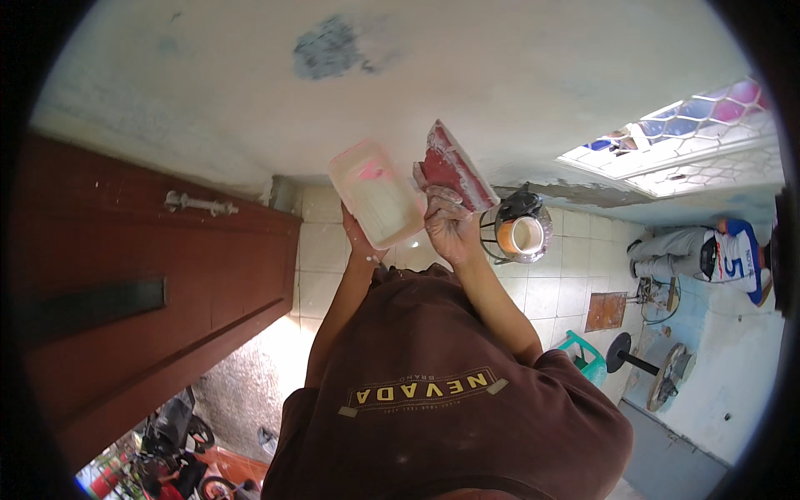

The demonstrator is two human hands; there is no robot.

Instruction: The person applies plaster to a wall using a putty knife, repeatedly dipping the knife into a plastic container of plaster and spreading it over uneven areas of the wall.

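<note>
My left hand [357, 237] is closed on a translucent rectangular plastic tub [379, 208] from below; most of its fingers are hidden behind it. A pale, creamy residue and a pink patch show inside the tub. In my right hand [450, 223], whose fingers are smeared white, is a red plastering trowel [457, 173] with a straight edge caked in white filler. The trowel is tilted close to the tub's right side. Beyond both hands rises a pale wall [467, 75] with a rough grey patch [327, 48].
Right of my hands, a stool [490, 242] bears a dark plastic bag [521, 202] and an orange-and-white pail [523, 237]. A brown door [125, 225] stands at left, a grilled window [675, 137] at right. Farther right are another person [708, 254] and a green plastic chair [587, 358].
</note>
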